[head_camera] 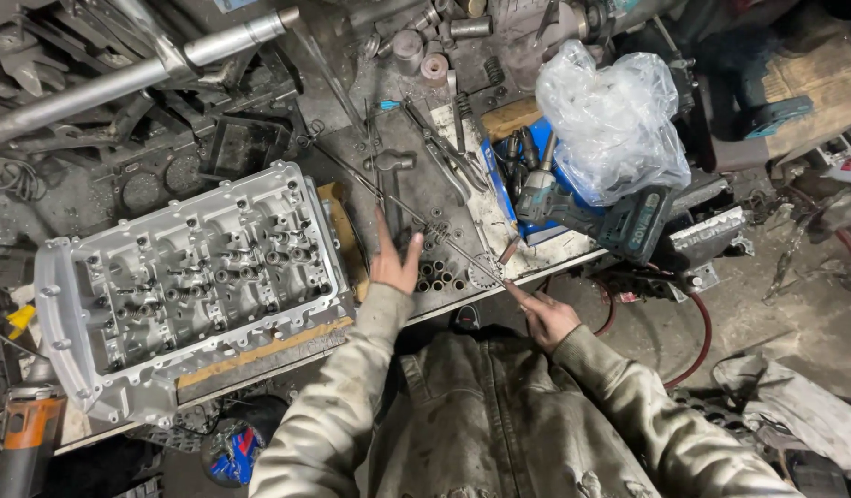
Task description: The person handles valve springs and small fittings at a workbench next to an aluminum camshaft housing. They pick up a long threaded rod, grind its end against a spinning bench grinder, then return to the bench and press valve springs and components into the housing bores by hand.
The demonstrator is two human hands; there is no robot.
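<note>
Pinching the near end of a thin metal rod, the right hand holds it between thumb and fingertips at the front edge of the workbench. The left hand rests flat on the bench just left of the rod, fingers spread, holding nothing, beside a cluster of small dark cylinders.

The rod lies low across the bench. Its long axis runs diagonally from the right hand up and leftward, its far end pointing toward the bench's back left, past a scatter of pliers and other hand tools. It looks stiff, light, smooth and probably oily, so likely slippery; a grip near the end, as now, gives reach, while a hold nearer its middle would steady it.

Left of the hands sits a large silver engine cylinder head on wooden blocks. A cordless drill and a crumpled clear plastic bag lie to the right.
</note>
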